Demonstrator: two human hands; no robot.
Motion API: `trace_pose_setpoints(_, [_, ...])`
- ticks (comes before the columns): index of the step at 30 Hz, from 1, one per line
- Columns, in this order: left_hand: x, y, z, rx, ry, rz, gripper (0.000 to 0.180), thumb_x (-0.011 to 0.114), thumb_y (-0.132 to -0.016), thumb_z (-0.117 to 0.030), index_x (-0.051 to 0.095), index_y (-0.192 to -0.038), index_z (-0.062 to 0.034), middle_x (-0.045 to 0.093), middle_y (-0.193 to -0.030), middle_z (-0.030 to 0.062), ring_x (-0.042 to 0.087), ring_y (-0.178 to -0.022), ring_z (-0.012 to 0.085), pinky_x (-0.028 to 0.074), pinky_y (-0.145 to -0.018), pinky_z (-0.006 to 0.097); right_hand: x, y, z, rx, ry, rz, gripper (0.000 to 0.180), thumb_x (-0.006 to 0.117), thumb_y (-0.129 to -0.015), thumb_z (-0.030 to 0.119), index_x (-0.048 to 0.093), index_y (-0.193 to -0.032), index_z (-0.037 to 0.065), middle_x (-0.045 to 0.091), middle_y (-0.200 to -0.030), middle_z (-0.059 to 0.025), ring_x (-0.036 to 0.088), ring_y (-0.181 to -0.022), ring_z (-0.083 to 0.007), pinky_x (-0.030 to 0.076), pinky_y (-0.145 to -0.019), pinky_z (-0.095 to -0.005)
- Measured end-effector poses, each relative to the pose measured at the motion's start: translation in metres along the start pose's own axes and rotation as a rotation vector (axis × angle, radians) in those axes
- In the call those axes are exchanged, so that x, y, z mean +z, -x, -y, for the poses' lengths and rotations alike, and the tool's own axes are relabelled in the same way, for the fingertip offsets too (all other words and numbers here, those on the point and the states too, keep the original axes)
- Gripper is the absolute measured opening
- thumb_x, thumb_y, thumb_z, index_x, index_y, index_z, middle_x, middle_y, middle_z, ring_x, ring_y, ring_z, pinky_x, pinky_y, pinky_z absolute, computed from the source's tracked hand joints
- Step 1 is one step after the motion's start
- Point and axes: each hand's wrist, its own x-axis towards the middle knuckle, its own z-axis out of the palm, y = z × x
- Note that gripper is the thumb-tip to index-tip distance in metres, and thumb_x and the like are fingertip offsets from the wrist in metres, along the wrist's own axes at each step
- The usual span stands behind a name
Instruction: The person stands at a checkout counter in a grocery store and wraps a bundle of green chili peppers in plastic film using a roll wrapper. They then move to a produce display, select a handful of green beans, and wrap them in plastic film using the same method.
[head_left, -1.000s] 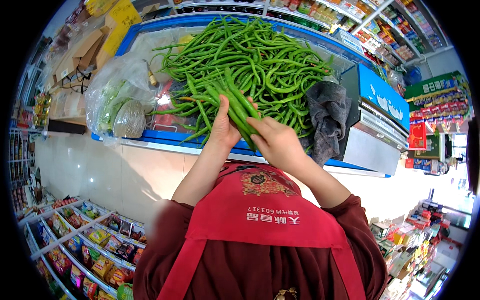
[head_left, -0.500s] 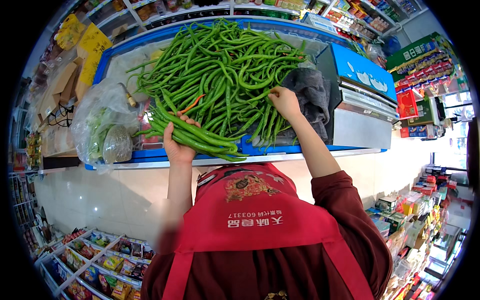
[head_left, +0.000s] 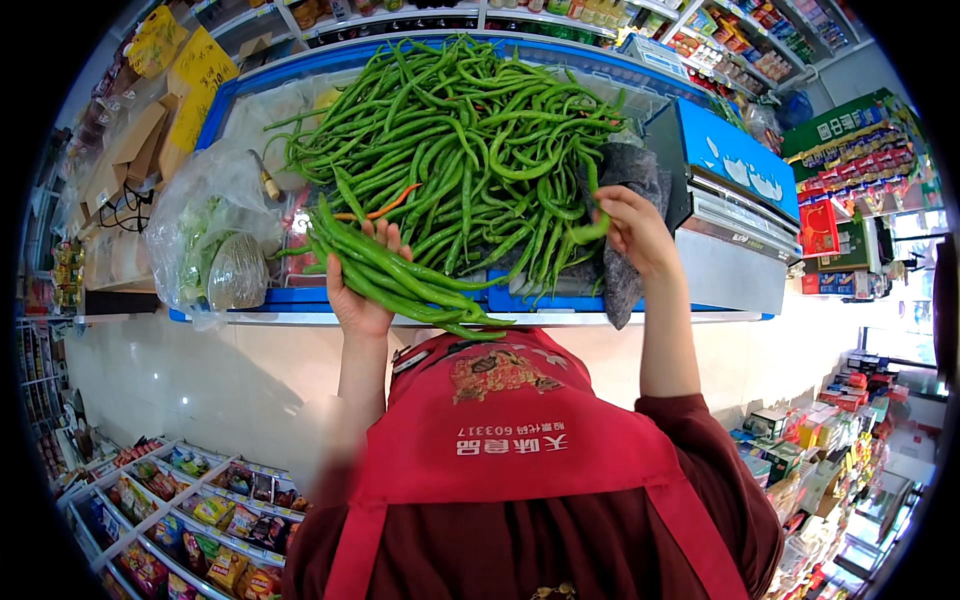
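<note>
A large heap of long green chili peppers (head_left: 450, 130) covers the chest top in front of me. My left hand (head_left: 362, 295), at the heap's near left edge, is closed around a bunch of green chili peppers (head_left: 400, 278) pointing right. Off the heap's right side, my right hand (head_left: 635, 228) pinches one green chili pepper (head_left: 590, 232), curved and partly hidden by the fingers. Near my left fingers an orange-red chili (head_left: 392, 204) lies among the green ones. A dark grey cloth (head_left: 622, 285) hangs beside my right hand, partly over the chest's front edge.
A clear plastic bag (head_left: 205, 245) with leafy greens and a wrapped bundle stands left of the heap. On the right is a blue-topped metal machine (head_left: 735, 155). The blue chest rim (head_left: 290, 300) runs along the front. Snack shelves (head_left: 190, 510) stand at the lower left.
My right hand has moved right and down from the heap with a chili pepper. The grey cloth now hangs lower. My left hand keeps its bunch, almost unmoved.
</note>
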Motion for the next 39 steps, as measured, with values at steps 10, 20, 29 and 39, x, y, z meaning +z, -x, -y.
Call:
trace_pose_setpoints(10, [0.023, -0.029, 0.048, -0.183, -0.113, -0.080, 0.045, 0.062, -0.081, -0.033, 0.047, -0.116, -0.0073, 0.055, -0.098, 0.0081, 0.055, -0.092, 0.0234, 0.041, -0.090, 0.045, 0.044, 0.082, 0.035, -0.214, 0.248, 0.268, 0.033, 0.058, -0.076, -0.005, 0.054, -0.108, 0.001, 0.044, -0.074, 0.0067, 0.038, -0.061, -0.0015, 0.032, -0.054, -0.0170])
trace_pose_setpoints(20, [0.034, -0.030, 0.073, -0.170, -0.151, -0.035, 0.043, 0.060, -0.085, -0.032, 0.046, -0.120, -0.0105, 0.056, -0.107, 0.0094, 0.055, -0.099, 0.0253, 0.042, -0.092, 0.046, 0.131, 0.087, -0.005, -0.811, 1.138, 0.197, 0.048, 0.063, -0.071, 0.006, 0.049, -0.117, 0.002, 0.051, -0.079, -0.0123, 0.057, -0.069, -0.0279, 0.048, -0.058, -0.0367])
trace_pose_setpoints(29, [0.024, -0.021, 0.058, -0.113, -0.160, -0.017, 0.047, 0.060, -0.083, -0.031, 0.045, -0.122, -0.0098, 0.056, -0.108, 0.0095, 0.054, -0.102, 0.0257, 0.041, -0.093, 0.047, 0.123, 0.082, 0.005, -0.684, 1.143, 0.308, 0.049, 0.069, -0.073, 0.016, 0.052, -0.119, 0.009, 0.054, -0.078, -0.0074, 0.057, -0.067, -0.0235, 0.046, -0.057, -0.0317])
trace_pose_setpoints(39, [0.018, -0.008, 0.032, -0.038, -0.160, -0.009, 0.054, 0.065, -0.079, -0.034, 0.045, -0.123, -0.0079, 0.052, -0.113, 0.0069, 0.051, -0.106, 0.0239, 0.036, -0.096, 0.047, -0.011, -0.056, -0.062, -0.307, 1.275, -0.257, 0.026, 0.065, -0.078, 0.026, 0.065, -0.087, 0.003, 0.062, -0.084, -0.0137, 0.061, -0.081, -0.0303, 0.049, -0.069, -0.0379])
